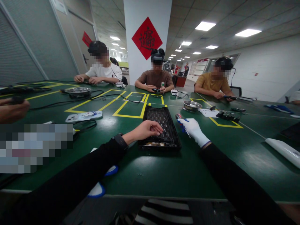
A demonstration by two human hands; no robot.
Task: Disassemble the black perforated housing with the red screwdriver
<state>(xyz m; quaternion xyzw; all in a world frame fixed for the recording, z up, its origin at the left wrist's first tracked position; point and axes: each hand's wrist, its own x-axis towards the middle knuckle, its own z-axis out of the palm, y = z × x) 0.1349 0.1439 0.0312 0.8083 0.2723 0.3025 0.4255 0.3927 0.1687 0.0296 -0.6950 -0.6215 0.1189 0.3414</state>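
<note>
From my remote seat: left hand (152, 128) curls over the black casing (172, 125) on the green table (140, 178); can't tell if it pinches anything. Gloved right hand (192, 128) grasps a screwdriver (178, 116) beside it. I'd keep the tip clear of bare fingers.

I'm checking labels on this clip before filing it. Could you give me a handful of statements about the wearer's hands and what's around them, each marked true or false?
1. The left hand is over the black case. True.
2. The left hand wears a glove. False: it is bare.
3. The right hand holds a tool. True.
4. The right hand is inside the case. False: it is to the right of the case.
5. The white paper lies to the right of the case. True.
</note>
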